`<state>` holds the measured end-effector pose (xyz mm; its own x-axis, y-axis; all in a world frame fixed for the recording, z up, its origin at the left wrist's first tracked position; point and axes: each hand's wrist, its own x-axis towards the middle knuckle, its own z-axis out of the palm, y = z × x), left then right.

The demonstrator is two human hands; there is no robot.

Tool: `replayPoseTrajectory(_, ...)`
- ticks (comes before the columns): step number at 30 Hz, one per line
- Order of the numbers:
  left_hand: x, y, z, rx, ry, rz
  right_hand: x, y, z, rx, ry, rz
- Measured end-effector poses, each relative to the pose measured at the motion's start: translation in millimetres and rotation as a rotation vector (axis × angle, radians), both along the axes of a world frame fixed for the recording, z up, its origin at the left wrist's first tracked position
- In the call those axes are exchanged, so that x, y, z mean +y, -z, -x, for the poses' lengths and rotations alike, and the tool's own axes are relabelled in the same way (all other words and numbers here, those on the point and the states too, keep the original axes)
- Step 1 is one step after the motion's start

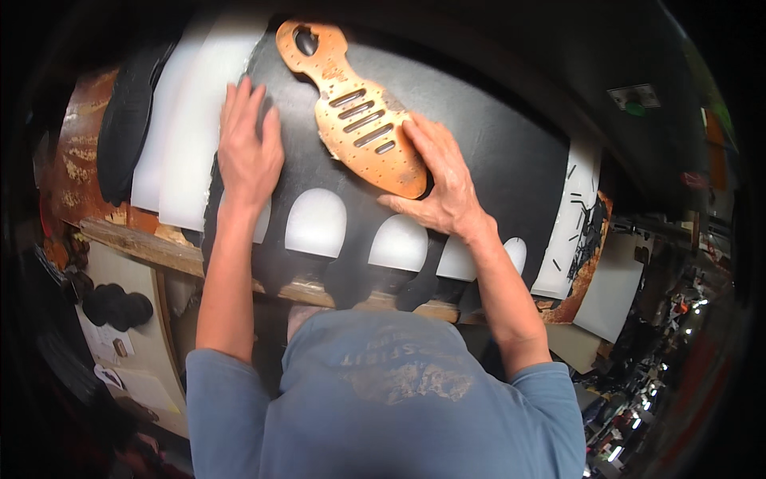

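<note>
An orange sole-shaped cutting die (382, 168) lies slantwise on a black sheet (487, 128). It has several slots across its middle, many small holes and a big opening at its far end. My right hand (444, 180) grips its near, rounded end, the thumb at the near edge and the fingers along the right side. Palm down, my left hand (246, 152) rests at the black sheet's left edge with the fingers stretched out, apart from the die. Along the sheet's near edge, rounded cut-outs show a white surface (317, 222) beneath.
White sheets (191, 136) and a dark stack of material (128, 120) lie to the left. A wooden rail (152, 245) runs along the table's near side. Small black scraps (586, 231) lie at the right end. A dark machine part (590, 72) overhangs the far right.
</note>
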<state>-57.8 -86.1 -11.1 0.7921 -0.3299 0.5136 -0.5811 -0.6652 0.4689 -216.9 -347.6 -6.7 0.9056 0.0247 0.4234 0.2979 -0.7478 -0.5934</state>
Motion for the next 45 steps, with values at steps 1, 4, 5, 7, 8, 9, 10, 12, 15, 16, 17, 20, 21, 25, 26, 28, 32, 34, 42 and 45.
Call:
replayPoseTrajectory(1, 4.9, -6.6, 14.8, 0.086, 0.051, 0.13, -2.5, -0.6, 5.8, 0.02, 0.007, -0.018)
replayPoseTrajectory(4, 28.7, -28.7, 84.9, 0.402, 0.218, 0.368, -1.7, -5.2, 50.7, -0.061, 0.158, -0.02)
replayPoseTrajectory(5, 32.0, -30.9, 116.9, 0.387, 0.23, 0.375, 0.2, -5.5, 67.5, -0.074, 0.234, -0.056)
replayPoseTrajectory(7, 31.8, -24.9, 164.5, 0.395, 0.385, 0.379, 1.3, -5.0, 93.0, -0.143, 0.332, -0.08)
replayPoseTrajectory(8, 25.3, -17.1, 186.1, 0.466, 0.388, 0.38, 0.6, -3.4, 98.9, -0.076, 0.356, -0.11)
replayPoseTrajectory(9, 15.6, -4.2, 193.5, 0.298, 0.477, 0.331, 1.0, -2.0, 102.8, -0.131, 0.349, -0.16)
replayPoseTrajectory(10, 13.1, 3.7, 197.9, 0.183, 0.442, 0.223, -2.4, -1.7, 104.9, -0.071, 0.368, -0.183)
replayPoseTrajectory(12, 10.5, 19.5, 201.3, 0.027, 0.436, 0.147, -11.6, -5.7, 108.2, -0.055, 0.439, -0.31)
replayPoseTrajectory(15, 16.2, 34.3, 195.9, -0.041, 0.436, 0.23, -42.4, -29.1, 121.7, -0.304, 0.597, -0.345)
replayPoseTrajectory(16, 19.2, 36.7, 194.3, -0.049, 0.421, 0.19, -54.6, -39.4, 125.7, -0.389, 0.636, -0.401)
replayPoseTrajectory(17, 21.5, 38.5, 193.6, -0.051, 0.419, 0.176, -65.1, -49.9, 133.7, -0.49, 0.627, -0.543)
replayPoseTrajectory(20, 24.3, 42.8, 193.8, -0.063, 0.355, 0.188, -101.0, -76.6, 148.3, -0.623, 0.77, -0.298)
replayPoseTrajectory(21, 24.6, 44.0, 195.1, -0.054, 0.335, 0.197, -111.1, -81.5, 143.6, -0.556, 0.762, -0.323)
replayPoseTrajectory(25, 25.0, 47.3, 200.4, -0.029, 0.23, 0.233, -88.2, -56.6, 187.5, -0.451, 0.678, -0.349)
replayPoseTrajectory(26, 24.4, 47.2, 201.4, 0.024, 0.236, 0.23, -71.9, -42.4, 204.0, -0.367, 0.713, -0.439)
replayPoseTrajectory(28, 25.2, 44.7, 205.6, 0.054, 0.175, 0.221, -37.4, -8.4, 237.2, -0.321, 0.786, -0.451)
replayPoseTrajectory(32, 17.3, 38.2, 212.1, -0.066, 0.212, 0.212, -6.4, 30.7, 264.6, -0.418, 0.86, 0.017)
replayPoseTrajectory(34, 12.6, 37.0, 211.0, -0.086, 0.184, 0.155, -5.1, 34.8, 267.5, -0.421, 0.804, 0.205)
replayPoseTrajectory(42, 18.7, 50.4, 198.1, -0.147, 0.191, 0.087, -4.0, 31.6, 262.9, -0.378, 0.855, 0.129)
replayPoseTrajectory(45, 19.8, 53.2, 196.6, -0.13, 0.18, 0.055, -4.4, 41.5, 259.7, -0.337, 0.889, 0.042)
